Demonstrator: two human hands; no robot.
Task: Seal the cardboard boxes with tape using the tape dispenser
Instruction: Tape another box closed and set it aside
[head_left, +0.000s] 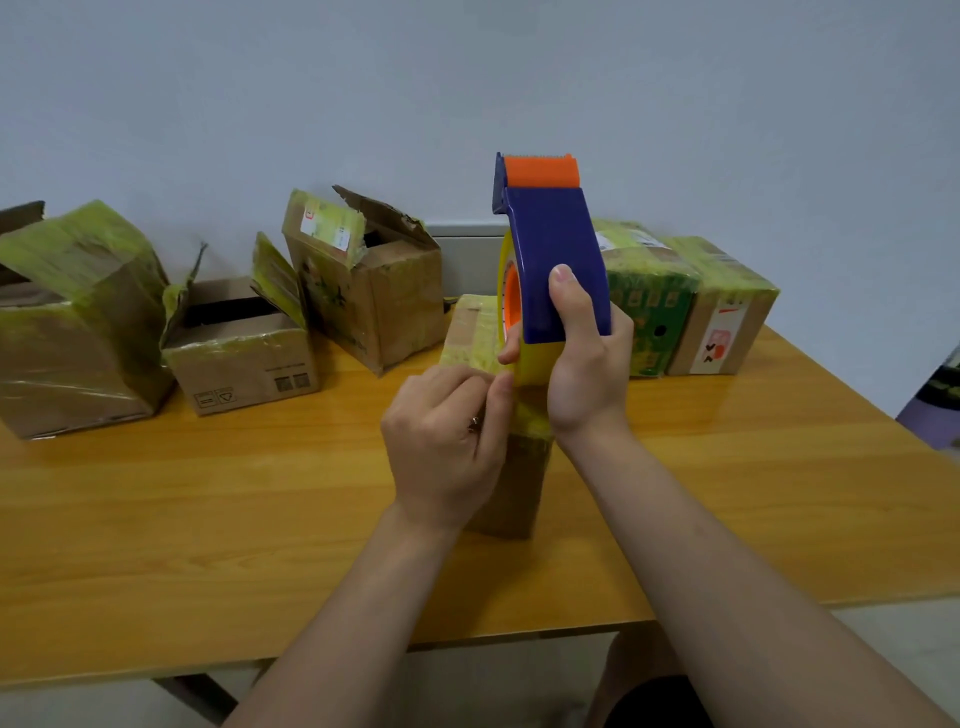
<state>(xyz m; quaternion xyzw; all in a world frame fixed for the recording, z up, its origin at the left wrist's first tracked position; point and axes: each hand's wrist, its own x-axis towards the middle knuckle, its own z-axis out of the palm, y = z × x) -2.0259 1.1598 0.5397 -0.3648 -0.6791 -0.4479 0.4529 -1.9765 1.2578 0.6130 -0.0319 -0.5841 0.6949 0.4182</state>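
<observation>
Tape dispenser (556, 260) stands upright, cutter end up, gripped by the right hand (587, 364); left hand (441, 431) pinches its yellow tape (532, 366).

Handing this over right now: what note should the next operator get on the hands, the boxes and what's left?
Right hand grips the tape dispenser, upright over the centre box.
Left hand pinches the yellow tape at the roll's lower edge.
Two boxes at right look sealed.
Three boxes at left look open.
To do: pull tape, seal the centre box, then those three.
</observation>
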